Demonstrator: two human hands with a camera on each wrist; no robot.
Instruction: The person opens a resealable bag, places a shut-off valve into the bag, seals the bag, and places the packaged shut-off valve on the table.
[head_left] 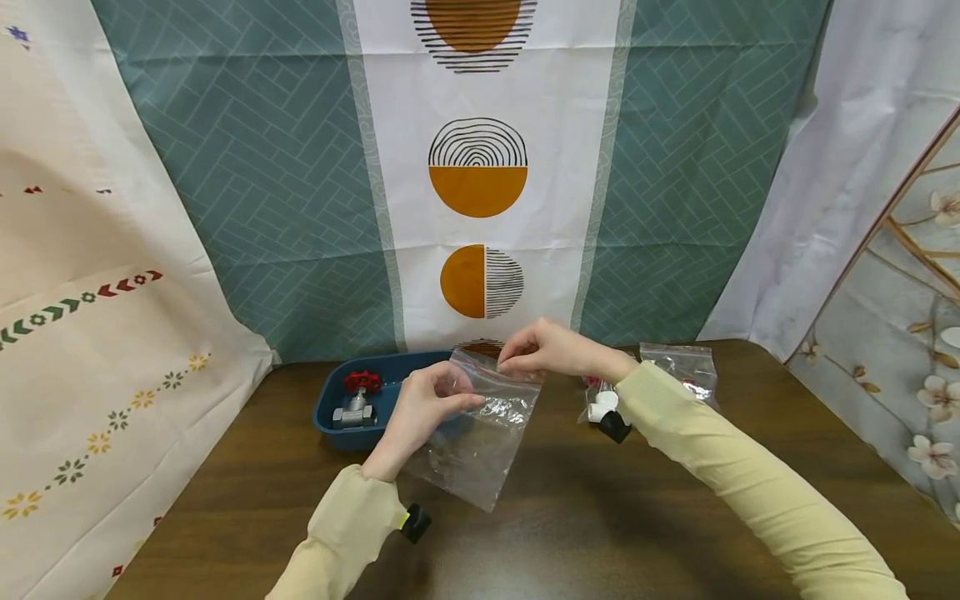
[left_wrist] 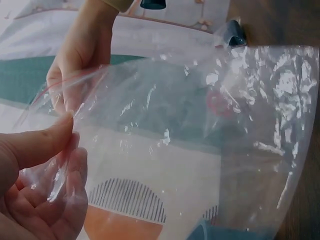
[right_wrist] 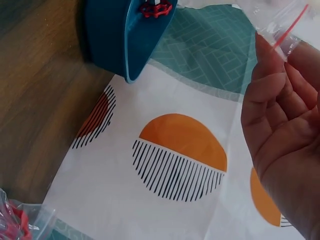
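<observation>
A clear zip bag [head_left: 480, 450] with a red line along its top hangs between both hands above the table. My left hand [head_left: 431, 404] pinches it near the upper left, thumb against the fingers. At the top edge, by the red line, my right hand [head_left: 551, 348] pinches the bag between thumb and fingertips. In the left wrist view the see-through bag [left_wrist: 160, 115] spreads out from the thumb, and nothing shows inside it. Behind the left hand, a metal valve [head_left: 356, 412] with a red handwheel [head_left: 362, 382] lies in a blue tray [head_left: 330, 433].
On the right of the brown table [head_left: 570, 517] lie a bag with a white fitting [head_left: 602, 407] and another clear zip bag [head_left: 682, 362] with something red in it. A patterned curtain [head_left: 300, 208] hangs behind the table.
</observation>
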